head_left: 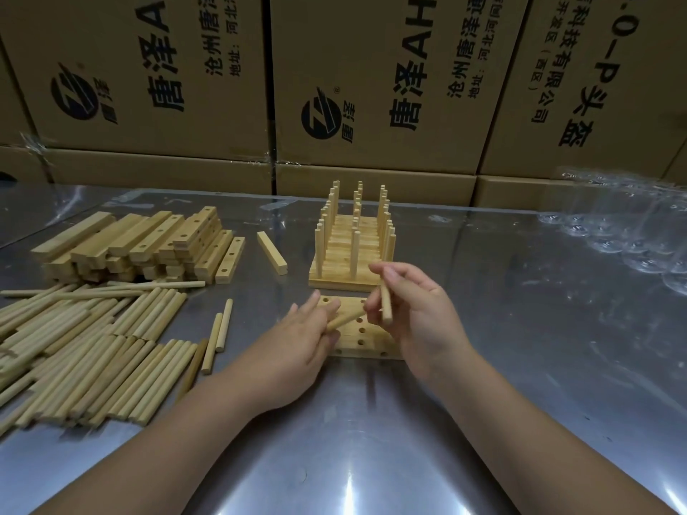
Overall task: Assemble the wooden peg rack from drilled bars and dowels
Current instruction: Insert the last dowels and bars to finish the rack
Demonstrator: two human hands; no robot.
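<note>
Holding a dowel in each hand over the row of drilled bars (357,328), you have more in your grip than one clean insertion needs, and that is where trouble could start. From the head view, your right hand (412,314) has its fingers (386,276) closed round an upright dowel (386,304), its lower end hanging just above the holes on the right of the bars; your left hand (297,351) pinches a second dowel (344,320) that lies slanted across the bars' near-left part. The bars lie flat on the shiny surface (371,459), side by side and seemingly loose, just in front of the finished peg rack (353,247). If you press the upright dowel down at a tilt, it will likely jam at the hole's mouth or push the bars apart, since neither hand appears to pin them. The slanted dowel covers some holes and could knock the bars out of line if your left hand shifts. The surface looks slick, so the bars may slide away under a sideways push. Your right knuckles are near the finished rack; a jerk upward could topple its pegs. The dowel pile (93,351) and stacked bars (148,243) to the left stay well apart and pose little risk.
</note>
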